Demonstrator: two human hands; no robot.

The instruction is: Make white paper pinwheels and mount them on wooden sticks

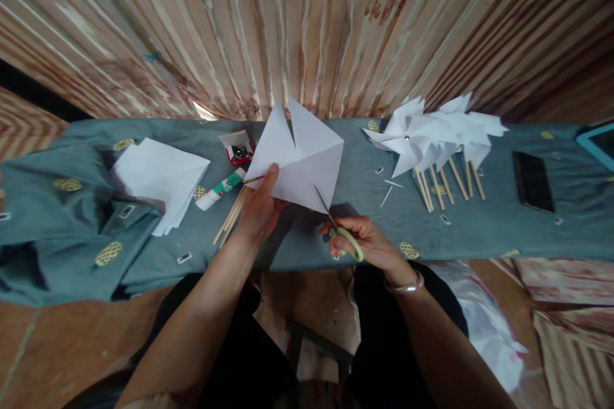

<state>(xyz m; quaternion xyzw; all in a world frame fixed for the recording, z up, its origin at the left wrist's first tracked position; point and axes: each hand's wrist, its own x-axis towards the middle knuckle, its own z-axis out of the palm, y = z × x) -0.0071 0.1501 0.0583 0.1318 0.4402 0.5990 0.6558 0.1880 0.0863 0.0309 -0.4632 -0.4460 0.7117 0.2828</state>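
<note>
My left hand (pixel 263 208) grips a white square of paper (pixel 307 169) by its left side, thumb on top. Slits run inward from corners of the sheet; one at the far side gapes widely. In my right hand (pixel 359 239) are scissors (pixel 352 244) with pale green handles, their blades at the sheet's near corner. Just left of the sheet lie a white and green glue stick (pixel 223 187), several wooden sticks (pixel 231 217) and a small open box of metal pins (pixel 240 152).
A stack of white paper sheets (pixel 163 172) lies left on the grey-green cloth (pixel 307 249). Finished paper pinwheels (pixel 432 134) on sticks lie right, by paper scraps (pixel 389 190) and a black phone (pixel 533 181). A striped curtain (pixel 307 32) hangs behind.
</note>
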